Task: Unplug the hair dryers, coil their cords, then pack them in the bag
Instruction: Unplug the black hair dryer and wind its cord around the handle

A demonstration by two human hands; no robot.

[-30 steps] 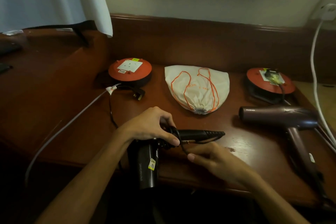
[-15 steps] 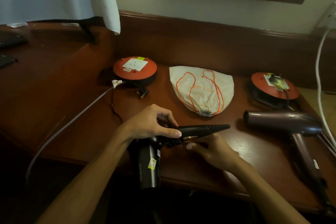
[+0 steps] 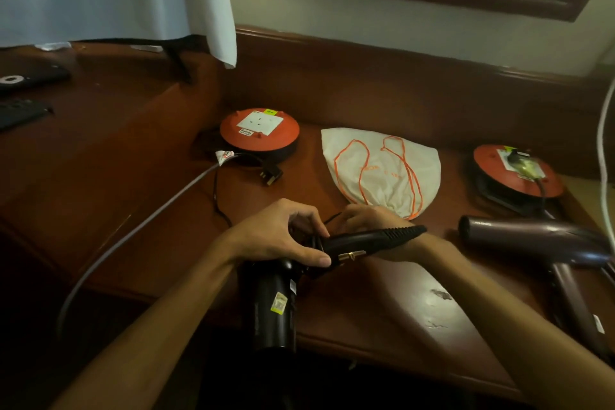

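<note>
A black hair dryer point(image 3: 274, 303) lies at the desk's near edge, barrel toward me, its folded handle point(image 3: 372, 238) pointing right. My left hand point(image 3: 283, 236) grips it at the hinge, thumb across the handle. My right hand point(image 3: 366, 216) reaches behind the handle and pinches the thin black cord point(image 3: 218, 200), which trails left to an unplugged black plug point(image 3: 271, 176). A white drawstring bag point(image 3: 382, 170) with orange cords lies flat behind my hands. A second, purple hair dryer point(image 3: 532, 240) rests at the right, its plug point(image 3: 519, 163) still in the right reel.
Two orange cable reels stand at the back: the left reel point(image 3: 259, 133) with a free socket, the right reel point(image 3: 519, 176). A grey cable point(image 3: 139, 226) runs off the desk's left edge. A white cable point(image 3: 604, 150) hangs at far right. A wooden backboard point(image 3: 399, 76) closes the rear.
My right hand has moved from in front of the handle up and behind it, carrying the cord round. The left hand has kept its grip on the dryer. The camera has moved closer.
</note>
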